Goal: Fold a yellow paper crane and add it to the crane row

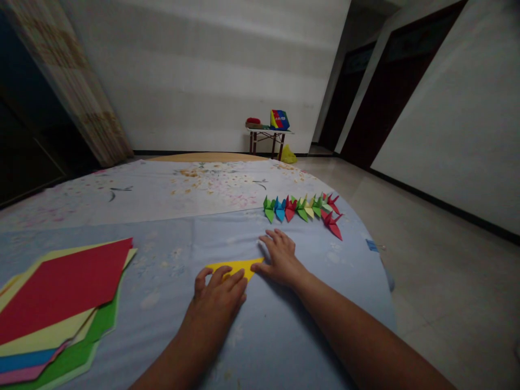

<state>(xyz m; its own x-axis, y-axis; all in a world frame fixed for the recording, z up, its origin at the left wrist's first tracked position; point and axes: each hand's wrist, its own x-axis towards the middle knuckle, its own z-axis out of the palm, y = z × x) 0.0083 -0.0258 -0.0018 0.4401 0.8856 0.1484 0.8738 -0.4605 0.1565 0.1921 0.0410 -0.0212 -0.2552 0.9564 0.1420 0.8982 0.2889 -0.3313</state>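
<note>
A folded yellow paper (pixel 236 266) lies flat on the blue cloth of the round table (pixel 284 330). My left hand (pixel 218 300) rests on its near left part, fingers spread and pressing down. My right hand (pixel 279 258) lies flat beside the paper's right tip, fingers stretched out, thumb touching that tip. Neither hand grips anything.
A stack of coloured paper sheets (pixel 60 303), red on top, lies at the near left. A row of several folded paper cranes (pixel 303 208) sits beyond my right hand. The table's edge curves off to the right above a tiled floor. A small table (pixel 268 135) stands by the far wall.
</note>
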